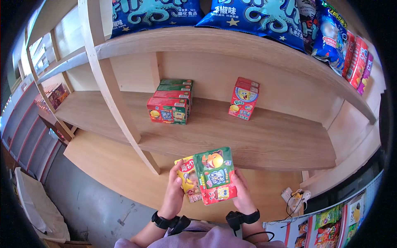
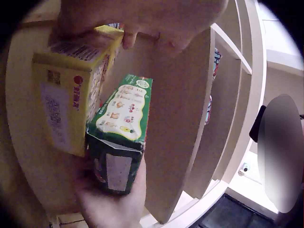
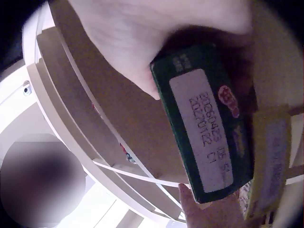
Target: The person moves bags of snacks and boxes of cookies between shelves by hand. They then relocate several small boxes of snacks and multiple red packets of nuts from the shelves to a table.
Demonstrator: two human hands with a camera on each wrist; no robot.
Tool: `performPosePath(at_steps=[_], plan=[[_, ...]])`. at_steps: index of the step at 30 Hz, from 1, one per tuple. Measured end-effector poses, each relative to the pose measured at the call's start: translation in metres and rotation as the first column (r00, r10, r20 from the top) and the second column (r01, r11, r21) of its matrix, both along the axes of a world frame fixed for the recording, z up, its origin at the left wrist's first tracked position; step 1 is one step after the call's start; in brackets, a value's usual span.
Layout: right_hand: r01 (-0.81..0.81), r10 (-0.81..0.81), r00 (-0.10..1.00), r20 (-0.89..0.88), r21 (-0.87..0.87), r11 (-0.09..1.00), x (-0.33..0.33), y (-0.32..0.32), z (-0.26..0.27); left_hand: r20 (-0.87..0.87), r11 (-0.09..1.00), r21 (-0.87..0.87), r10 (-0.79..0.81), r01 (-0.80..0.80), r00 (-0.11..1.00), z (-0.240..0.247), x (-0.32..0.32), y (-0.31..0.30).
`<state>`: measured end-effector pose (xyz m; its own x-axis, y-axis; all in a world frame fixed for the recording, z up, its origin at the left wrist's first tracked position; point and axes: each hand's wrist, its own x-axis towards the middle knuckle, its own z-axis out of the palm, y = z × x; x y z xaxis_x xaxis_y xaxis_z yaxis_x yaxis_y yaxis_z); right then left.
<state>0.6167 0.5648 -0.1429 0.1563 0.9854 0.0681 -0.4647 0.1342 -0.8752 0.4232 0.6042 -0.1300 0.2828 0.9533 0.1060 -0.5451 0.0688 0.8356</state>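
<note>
In the head view, the left hand (image 1: 173, 194) grips a yellow box (image 1: 190, 180) by its left side, and the right hand (image 1: 244, 194) grips a green and red box (image 1: 215, 175) by its right side. The green box overlaps the front of the yellow one. From the left wrist, the yellow box (image 2: 66, 99) hangs under the left hand (image 2: 142, 19), and the right hand (image 2: 114, 204) is round the green box (image 2: 118, 114). The right wrist view shows the printed end of the green box (image 3: 202, 128) beneath the right hand (image 3: 156, 33), beside the yellow box (image 3: 270, 166).
On the middle shelf (image 1: 215, 136) stand a row of green and red boxes (image 1: 167, 111) at left and red boxes (image 1: 244, 99) at right. Blue snack bags (image 1: 256, 18) and tubes (image 1: 357, 62) sit on the upper shelf. A wooden upright (image 1: 109, 87) crosses the left side.
</note>
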Motion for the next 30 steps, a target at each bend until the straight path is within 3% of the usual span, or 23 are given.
performPosePath(at_steps=[2,4,5,6,8,10,12,13,14,16,20,23,24,26,27,28,30], plan=[[-0.025,0.025,1.000,0.018,-0.019,1.000,-0.007,-0.001,0.005,-0.005,0.998,0.062,-0.008,0.008,1.000,-0.004,0.000,-0.003],[-0.103,0.110,0.963,0.246,-0.041,0.994,-0.017,-0.003,0.012,-0.092,0.998,0.045,-0.039,0.043,0.995,-0.005,-0.002,-0.007],[-0.120,0.119,0.934,0.335,-0.020,0.993,-0.024,-0.004,0.015,-0.056,0.993,-0.112,-0.052,0.045,0.997,-0.009,-0.002,-0.008],[-0.123,0.121,0.934,0.337,-0.015,0.992,-0.024,-0.002,0.015,-0.054,0.993,-0.107,-0.048,0.042,0.997,-0.007,-0.003,-0.007],[-0.011,-0.087,0.704,0.704,0.134,0.991,-0.019,0.002,0.011,0.051,0.993,-0.115,0.005,0.001,0.999,0.000,-0.004,-0.008],[-0.012,-0.082,0.750,0.656,0.137,0.991,-0.018,0.008,0.005,0.042,0.996,-0.082,0.028,-0.024,0.999,0.002,-0.007,-0.012],[-0.111,0.058,0.885,0.461,0.089,0.990,-0.019,0.013,0.008,0.178,0.977,-0.200,-0.037,0.073,0.983,-0.004,-0.011,-0.013],[-0.145,0.052,0.807,0.588,0.112,0.983,-0.015,0.015,0.009,0.173,0.977,-0.202,-0.027,0.062,0.985,-0.006,-0.012,-0.013],[-0.143,0.048,0.806,0.590,0.115,0.983,-0.016,0.015,0.013,0.174,0.978,-0.199,-0.030,0.065,0.984,-0.008,-0.015,-0.012],[-0.203,0.230,0.845,0.483,-0.108,0.973,-0.017,0.013,0.020,0.284,0.940,-0.282,-0.109,0.192,0.953,-0.014,-0.024,-0.013],[-0.298,0.279,0.908,0.312,0.014,0.954,-0.019,0.016,0.019,0.364,0.908,-0.343,-0.107,0.240,0.925,-0.025,-0.035,-0.016],[-0.347,0.362,0.866,0.347,-0.104,0.932,-0.012,0.020,0.014,0.369,0.912,-0.334,-0.105,0.237,0.923,-0.025,-0.040,-0.014],[-0.344,0.358,0.867,0.348,-0.105,0.933,-0.008,0.020,0.016,0.387,0.912,-0.334,-0.098,0.238,0.917,-0.022,-0.041,-0.013],[-0.250,0.296,0.802,0.519,-0.159,0.955,0.003,0.024,0.025,0.404,0.916,-0.330,-0.083,0.230,0.911,-0.020,-0.047,-0.009],[-0.158,0.130,0.854,0.503,0.014,0.987,0.009,0.028,0.027,0.401,0.927,-0.321,-0.054,0.196,0.914,-0.019,-0.051,-0.007],[-0.050,0.028,0.953,0.303,0.067,0.996,0.013,0.033,0.029,0.399,0.936,-0.311,-0.026,0.162,0.917,-0.018,-0.056,-0.005],[0.116,-0.140,0.944,0.298,0.096,0.989,0.029,0.043,0.043,0.409,0.950,-0.280,-0.010,0.136,0.912,-0.020,-0.063,0.000]])
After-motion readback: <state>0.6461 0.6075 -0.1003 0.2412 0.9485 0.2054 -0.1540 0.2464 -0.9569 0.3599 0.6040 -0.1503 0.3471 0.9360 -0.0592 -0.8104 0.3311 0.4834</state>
